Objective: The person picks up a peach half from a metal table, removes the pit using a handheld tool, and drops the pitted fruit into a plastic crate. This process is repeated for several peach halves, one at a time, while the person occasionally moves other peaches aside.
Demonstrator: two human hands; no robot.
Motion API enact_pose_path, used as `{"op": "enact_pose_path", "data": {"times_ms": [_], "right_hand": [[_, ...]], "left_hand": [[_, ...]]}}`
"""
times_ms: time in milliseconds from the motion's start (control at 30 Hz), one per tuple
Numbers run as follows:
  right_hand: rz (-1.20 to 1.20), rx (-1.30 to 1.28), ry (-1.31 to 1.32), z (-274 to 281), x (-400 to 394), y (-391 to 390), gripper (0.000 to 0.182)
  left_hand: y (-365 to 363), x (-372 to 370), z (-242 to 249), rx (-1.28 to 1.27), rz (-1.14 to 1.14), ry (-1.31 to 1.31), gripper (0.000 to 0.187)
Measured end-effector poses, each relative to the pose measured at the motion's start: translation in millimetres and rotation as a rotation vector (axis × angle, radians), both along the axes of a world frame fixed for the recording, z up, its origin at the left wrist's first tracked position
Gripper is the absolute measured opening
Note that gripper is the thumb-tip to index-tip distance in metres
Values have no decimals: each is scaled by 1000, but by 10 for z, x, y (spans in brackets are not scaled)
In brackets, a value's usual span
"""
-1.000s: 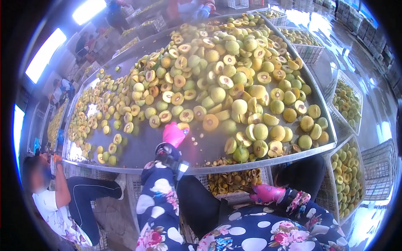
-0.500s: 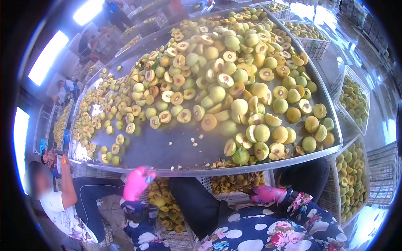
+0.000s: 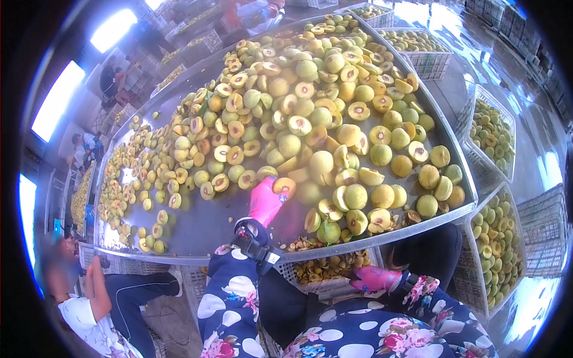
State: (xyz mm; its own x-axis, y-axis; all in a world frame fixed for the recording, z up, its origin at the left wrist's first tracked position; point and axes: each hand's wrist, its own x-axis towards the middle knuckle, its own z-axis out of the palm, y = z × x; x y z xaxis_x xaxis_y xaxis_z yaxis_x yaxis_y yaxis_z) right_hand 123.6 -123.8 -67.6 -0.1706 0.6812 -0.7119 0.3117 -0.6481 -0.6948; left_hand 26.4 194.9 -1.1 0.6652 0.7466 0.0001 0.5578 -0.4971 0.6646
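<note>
My left hand, in a pink glove, reaches over the metal table. Its fingers close on the left edge of a halved yellow peach, cut face up. Whole and halved yellow-green peaches are heaped just beyond it, some with reddish pit hollows. My right hand, also pink-gloved, is held low in front of my body below the table's front edge. Its fingers are curled; a dark shape shows at their tips, and I cannot tell what it is. Beneath that hand stands a crate of peach scraps.
A raised metal rim borders the table. Crates of peaches line the right side, beside stacked crates. Another person sits at the left, near the table's front edge. More people and crates are in the background.
My left hand has moved from below the table's front edge up and right onto the halved peach. My right hand stays low. The view has shifted slightly.
</note>
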Motion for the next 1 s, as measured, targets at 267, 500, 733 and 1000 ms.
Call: {"op": "enact_pose_path", "data": {"times_ms": [267, 500, 733, 1000], "right_hand": [[-17, -16, -22, 57, 4, -20, 38], [-253, 74, 239, 576, 60, -49, 31], [-399, 179, 362, 1230, 16, -16, 26], [-438, 308, 306, 1521, -201, -81, 30]], "left_hand": [[-162, -11, 60, 112, -46, 24, 40], [-467, -297, 304, -613, -5, -286, 39], [-1245, -655, 460, -1559, 153, -930, 41], [-1779, -702, 565, -1631, 148, -1130, 46]]}}
